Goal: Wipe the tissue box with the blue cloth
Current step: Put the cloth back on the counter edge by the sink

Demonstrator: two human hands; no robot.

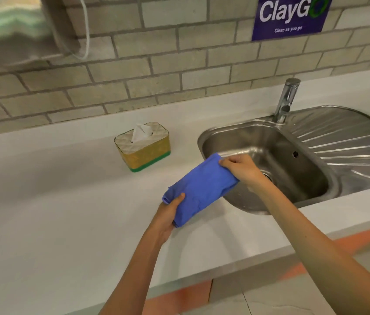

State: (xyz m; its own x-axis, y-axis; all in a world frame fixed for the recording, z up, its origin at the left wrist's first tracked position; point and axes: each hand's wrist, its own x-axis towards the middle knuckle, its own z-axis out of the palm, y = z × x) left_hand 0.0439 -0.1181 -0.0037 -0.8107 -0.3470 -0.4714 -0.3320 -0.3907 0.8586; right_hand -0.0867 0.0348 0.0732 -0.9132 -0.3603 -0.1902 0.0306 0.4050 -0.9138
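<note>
A yellow tissue box [144,153] with a green base and a white quilted top stands on the white counter, one tissue poking up from it. The folded blue cloth [201,187] hangs in the air between my hands, to the right of and nearer than the box, over the sink's left rim. My left hand [168,214] grips the cloth's near lower end. My right hand [241,168] pinches its far upper corner. Neither hand touches the box.
A steel sink [293,169] with a ribbed drainer [350,144] lies to the right, and a chrome tap [287,100] stands behind it. The white counter [54,201] stretches left. A brick wall with a purple sign [290,15] is behind.
</note>
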